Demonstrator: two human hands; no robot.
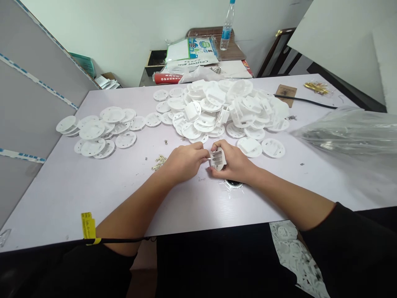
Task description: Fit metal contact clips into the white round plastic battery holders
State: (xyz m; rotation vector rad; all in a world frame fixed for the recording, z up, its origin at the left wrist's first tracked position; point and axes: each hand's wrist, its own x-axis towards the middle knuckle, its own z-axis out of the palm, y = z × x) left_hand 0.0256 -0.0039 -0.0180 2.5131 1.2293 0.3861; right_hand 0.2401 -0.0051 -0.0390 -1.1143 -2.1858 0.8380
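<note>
My right hand is closed around a round white plastic part, tilted so that its slotted box side shows. My left hand pinches something small and thin at the left edge of that part; what it is, I cannot make out. A little pile of small brass-coloured metal pieces lies left of my left hand. Beneath my right wrist sits a dark round thing with a clear rim. Beyond both hands is a large heap of white plastic discs.
More white discs are spread at the left. A clear plastic bag lies at the right, near a black cable and a brown card. A water bottle stands behind the table. White parts fill a container below the edge.
</note>
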